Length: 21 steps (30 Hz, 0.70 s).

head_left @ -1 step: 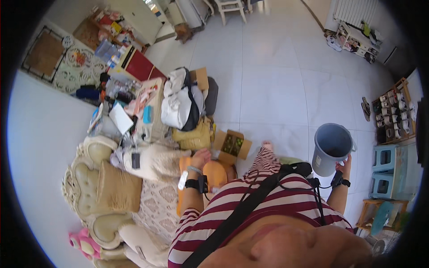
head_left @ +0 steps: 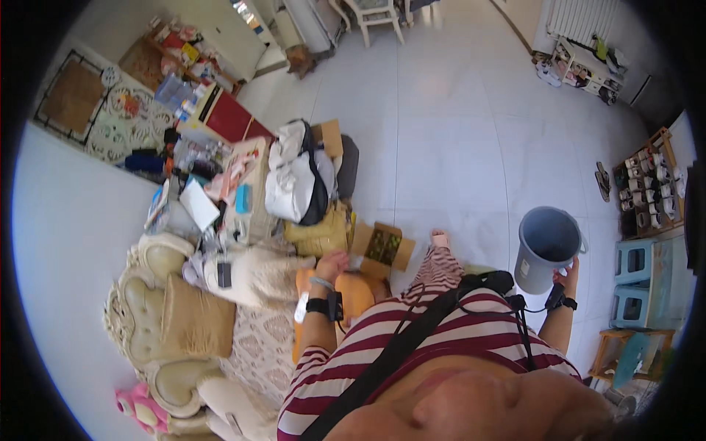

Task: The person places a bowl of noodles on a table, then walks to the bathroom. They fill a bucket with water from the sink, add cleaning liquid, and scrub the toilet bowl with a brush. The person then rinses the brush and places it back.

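At my right side, my right hand (head_left: 567, 276) grips a grey-blue plastic bucket (head_left: 535, 273) near its rim and handle. The bucket stands upright with its mouth facing up, and its inside is dark and hard to make out. My left hand (head_left: 332, 265) is held out over an orange cushion-like thing (head_left: 355, 292), fingers loosely extended and nothing visible in them. Just beyond that hand is an open cardboard box (head_left: 382, 246) with green round things inside. Whether my left hand touches the orange thing, I cannot tell.
A cream sofa (head_left: 158, 367) with a gold cushion (head_left: 195, 316) lies to my left. Past it, a cluttered table (head_left: 254, 176) and white bags (head_left: 290, 187) stand beside a yellow sack (head_left: 320, 231). Blue stools (head_left: 632, 263) and a shoe rack (head_left: 647, 187) line the right.
My left hand sits slightly lower in the picture, and the whole view has shifted a little. My right hand keeps its hold on the bucket.
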Each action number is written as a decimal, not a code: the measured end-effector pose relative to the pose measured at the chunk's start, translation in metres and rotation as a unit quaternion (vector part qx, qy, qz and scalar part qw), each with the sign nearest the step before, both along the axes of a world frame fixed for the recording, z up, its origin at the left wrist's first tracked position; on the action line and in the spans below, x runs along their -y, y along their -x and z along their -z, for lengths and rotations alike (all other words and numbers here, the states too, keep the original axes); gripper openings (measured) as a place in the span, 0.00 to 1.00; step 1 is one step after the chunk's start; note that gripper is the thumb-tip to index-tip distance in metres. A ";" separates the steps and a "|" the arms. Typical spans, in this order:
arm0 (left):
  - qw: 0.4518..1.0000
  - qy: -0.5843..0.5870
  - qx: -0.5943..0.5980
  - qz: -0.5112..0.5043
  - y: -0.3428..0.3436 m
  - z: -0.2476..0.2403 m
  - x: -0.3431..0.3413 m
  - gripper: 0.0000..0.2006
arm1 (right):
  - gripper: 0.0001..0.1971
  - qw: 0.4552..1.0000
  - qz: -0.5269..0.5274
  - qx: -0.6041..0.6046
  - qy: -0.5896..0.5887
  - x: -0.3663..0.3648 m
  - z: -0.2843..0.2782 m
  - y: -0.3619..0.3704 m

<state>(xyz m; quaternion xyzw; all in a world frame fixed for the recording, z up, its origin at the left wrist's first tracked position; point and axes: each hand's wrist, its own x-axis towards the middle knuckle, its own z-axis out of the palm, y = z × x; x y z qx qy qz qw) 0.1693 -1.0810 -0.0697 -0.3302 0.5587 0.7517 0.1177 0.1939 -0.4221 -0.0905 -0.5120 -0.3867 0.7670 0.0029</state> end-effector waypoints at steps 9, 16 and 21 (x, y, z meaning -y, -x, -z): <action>0.977 -0.014 0.175 -0.125 0.086 0.078 0.057 0.17 | 0.36 0.996 0.060 -0.043 -0.050 0.015 0.052 0.116; 0.969 -0.151 0.165 -0.107 0.005 0.149 0.140 0.07 | 0.42 0.998 0.017 0.010 -0.057 -0.008 0.093 0.246; 0.946 -0.138 0.210 -0.206 0.006 0.159 0.118 0.07 | 0.37 1.000 0.007 0.006 0.001 0.001 0.087 0.323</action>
